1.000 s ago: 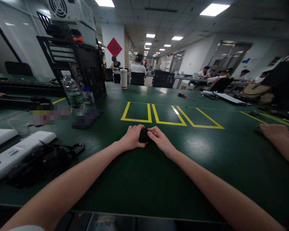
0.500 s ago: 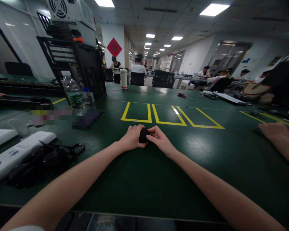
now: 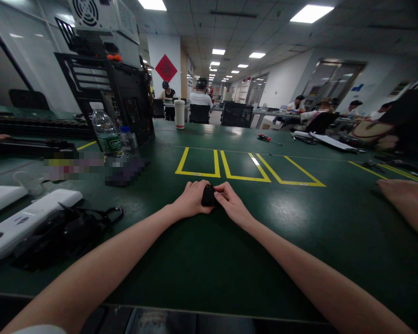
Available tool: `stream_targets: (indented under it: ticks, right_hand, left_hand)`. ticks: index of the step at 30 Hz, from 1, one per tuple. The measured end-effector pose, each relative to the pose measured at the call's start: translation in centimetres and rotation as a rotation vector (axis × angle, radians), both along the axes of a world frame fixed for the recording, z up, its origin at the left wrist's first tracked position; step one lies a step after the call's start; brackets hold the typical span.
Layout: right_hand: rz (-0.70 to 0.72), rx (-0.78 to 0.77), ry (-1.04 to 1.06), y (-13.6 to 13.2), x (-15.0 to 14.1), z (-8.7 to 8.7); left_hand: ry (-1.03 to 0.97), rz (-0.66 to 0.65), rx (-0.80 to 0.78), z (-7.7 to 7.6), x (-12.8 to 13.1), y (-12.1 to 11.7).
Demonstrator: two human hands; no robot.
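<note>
A small, dark, rounded object [image 3: 208,196] is held between my hands just above or on the green table [image 3: 209,260]; its kind is too dark to make out. My left hand [image 3: 192,199] wraps round its left side, fingers curled over the top and thumb below. From the right, my right hand [image 3: 230,200] presses thumb and fingers together at the object's right side. Whether those fingers hold a separate small part cannot be seen. Yellow tape outlines [image 3: 198,174] lie on the table just beyond my hands.
At left are white devices [image 3: 38,222], a black strapped item [image 3: 69,229], a water bottle [image 3: 106,130] and a computer case [image 3: 125,97]. A red screwdriver [image 3: 264,137] and a white cup [image 3: 179,114] stand farther off. Another person's hand [image 3: 400,192] is at right.
My right thumb and fingers have shifted slightly at the object's right side. My left hand keeps its hold. The other person's hand at right has moved a little.
</note>
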State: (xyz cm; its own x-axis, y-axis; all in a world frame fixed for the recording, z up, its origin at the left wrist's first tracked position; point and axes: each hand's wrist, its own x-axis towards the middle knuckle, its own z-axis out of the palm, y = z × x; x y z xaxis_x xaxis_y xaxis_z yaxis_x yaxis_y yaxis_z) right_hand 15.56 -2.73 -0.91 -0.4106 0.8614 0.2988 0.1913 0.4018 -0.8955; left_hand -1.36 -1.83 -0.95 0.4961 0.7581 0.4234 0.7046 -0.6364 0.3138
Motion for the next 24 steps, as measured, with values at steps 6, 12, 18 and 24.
stream_targets:
  ticks: [6,12,18,24]
  right_hand:
    - [-0.073,0.047,-0.020,0.59,-0.06,-0.34]
    - [-0.093,0.023,-0.123,0.00,-0.04,0.05]
    - [-0.086,0.046,-0.152,-0.05,0.05,0.01]
    - [0.019,0.039,-0.029,-0.18,0.18,-0.04]
  left_hand:
    - [0.012,0.018,0.027,-0.26,0.06,0.23]
    - [0.004,0.013,0.033,-0.37,0.07,0.33]
    - [0.005,0.009,0.017,-0.13,0.05,0.16]
    - [-0.009,0.013,-0.014,0.04,0.13,0.01]
